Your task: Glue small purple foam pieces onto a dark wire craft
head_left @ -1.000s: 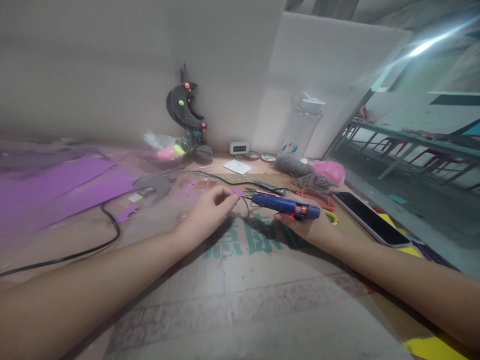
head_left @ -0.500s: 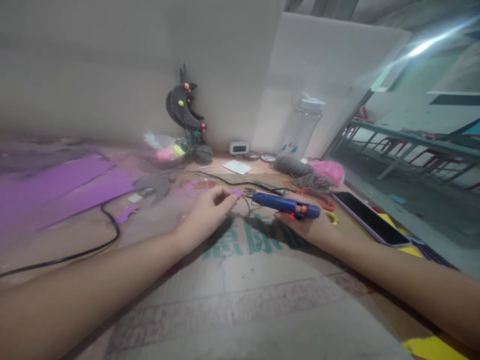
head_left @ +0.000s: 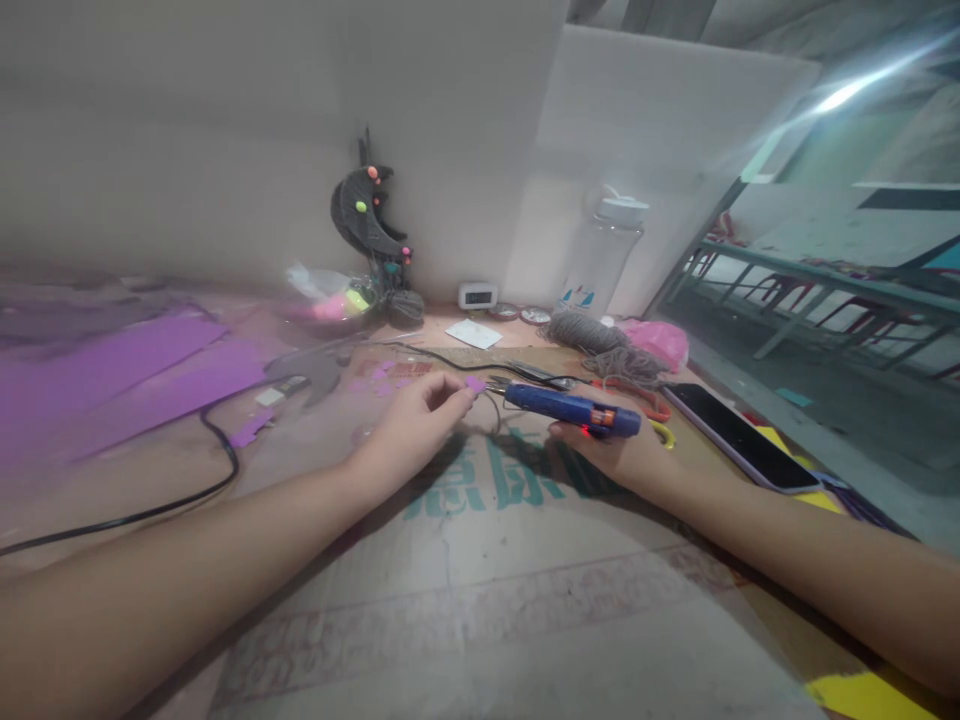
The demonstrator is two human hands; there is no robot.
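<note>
Between thumb and forefinger, my left hand [head_left: 424,425] pinches a small purple piece [head_left: 475,384], paper or thin foam. My right hand [head_left: 611,455] is wrapped round the handle of a blue hot glue gun [head_left: 559,402], with a small red light glowing on it. The gun's nozzle points left, right at the purple piece; whether they touch I cannot tell. Several small purple scraps [head_left: 384,378] lie on the cardboard [head_left: 480,570], beyond my left hand.
Purple sheets [head_left: 120,380] and a black cable [head_left: 225,440] lie left. A black crescent ornament [head_left: 367,215], a small clock [head_left: 478,296] and a clear bottle [head_left: 600,255] stand at the back. Grey yarn [head_left: 589,333], orange-handled scissors [head_left: 637,395] and a phone [head_left: 739,435] lie right.
</note>
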